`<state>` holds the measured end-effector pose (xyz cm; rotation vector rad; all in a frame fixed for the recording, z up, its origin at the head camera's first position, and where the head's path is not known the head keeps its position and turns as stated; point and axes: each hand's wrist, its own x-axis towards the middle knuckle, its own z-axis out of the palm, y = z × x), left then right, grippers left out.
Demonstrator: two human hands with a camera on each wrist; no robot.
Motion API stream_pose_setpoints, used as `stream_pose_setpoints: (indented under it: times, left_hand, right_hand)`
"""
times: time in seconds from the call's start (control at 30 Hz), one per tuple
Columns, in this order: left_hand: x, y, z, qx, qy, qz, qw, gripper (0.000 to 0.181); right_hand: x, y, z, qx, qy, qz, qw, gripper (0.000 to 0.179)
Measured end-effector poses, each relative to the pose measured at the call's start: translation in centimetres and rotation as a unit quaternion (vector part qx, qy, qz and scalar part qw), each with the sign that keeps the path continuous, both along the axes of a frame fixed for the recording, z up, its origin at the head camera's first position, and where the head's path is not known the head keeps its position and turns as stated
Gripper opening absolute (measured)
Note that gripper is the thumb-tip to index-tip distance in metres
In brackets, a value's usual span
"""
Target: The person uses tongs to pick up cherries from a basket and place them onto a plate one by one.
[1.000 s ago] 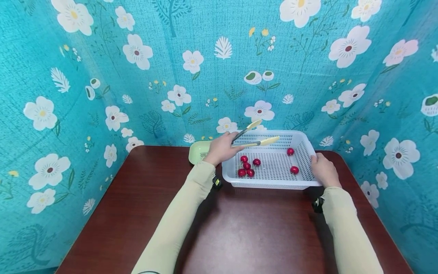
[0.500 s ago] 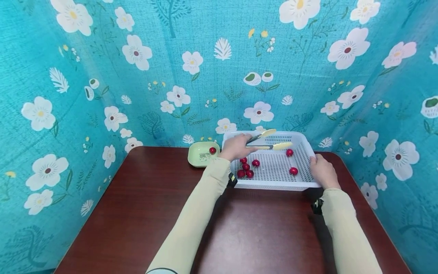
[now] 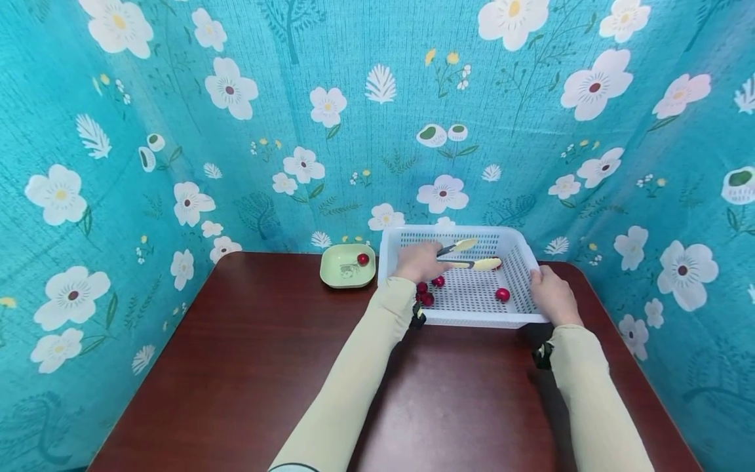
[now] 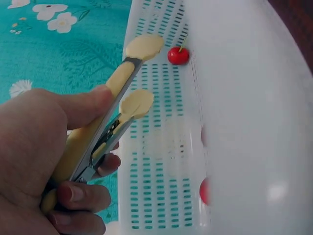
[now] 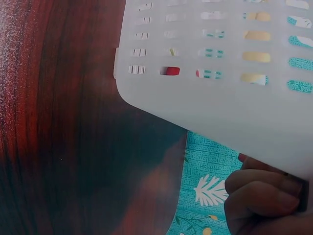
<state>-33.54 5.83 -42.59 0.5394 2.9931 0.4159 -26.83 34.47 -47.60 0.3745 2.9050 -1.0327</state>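
Note:
My left hand [image 3: 420,261] holds a pair of tongs [image 4: 80,147] with pale yellow tips, its thumb along one arm and its fingers curled round the other. The tongs' tips are apart with nothing between them, over the white perforated basket [image 3: 472,320]. Several red cherries lie in the basket; one cherry [image 3: 503,295] is towards the right. A cherry with a green stem [image 4: 178,55] shows ahead of the tips in the left wrist view. On the basket's right rim my right hand [image 3: 554,298] keeps a grip. My left hand and sleeve hide some cherries.
Left of the basket stands a small light green dish [image 3: 336,278] with one cherry [image 3: 363,259] in it. Both stand near the back edge of a dark red-brown table [image 3: 248,367]. A blue flowered curtain [image 3: 354,118] hangs behind and at both sides.
My left hand has moved right with the tongs, from beside the green dish to over the basket. This uncovers a cherry in the dish. My right hand stays on the rim.

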Motion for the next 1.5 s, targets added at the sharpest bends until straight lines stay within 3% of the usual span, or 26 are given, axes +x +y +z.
stream_pose_setpoints:
  times: [0.2,0.4,0.67,0.93,1.33,1.5]
  left_hand:
    - [0.0,0.5,-0.1,-0.008,-0.006,-0.002,1.0000,0.047]
    - [0.0,1.5,-0.3,-0.037,-0.020,-0.003,0.9991,0.059]
    - [-0.5,2.8,-1.0,-0.074,-0.020,-0.003,0.9970,0.059]
    - [-0.4,3.4,-1.1,-0.092,-0.013,-0.004,0.9956,0.056]
    - [-0.2,4.1,-1.8,-0.086,-0.004,0.007,0.9962,0.054]
    - [-0.1,4.2,-2.1,-0.070,-0.003,0.011,0.9974,0.050]
  right_hand:
    - [-0.5,0.0,-0.3,-0.003,-0.007,-0.011,0.9999,0.065]
    - [-0.5,-0.1,-0.3,0.006,-0.011,-0.016,0.9998,0.065]
    - [-0.4,-0.6,0.0,0.007,-0.015,-0.015,0.9998,0.065]
    - [-0.1,-0.5,0.2,-0.001,-0.016,-0.012,0.9998,0.064]
    - [-0.2,-0.4,0.1,-0.009,-0.018,-0.007,0.9998,0.064]
    - [-0.3,0.0,-0.1,0.012,-0.001,-0.001,0.9999,0.062]
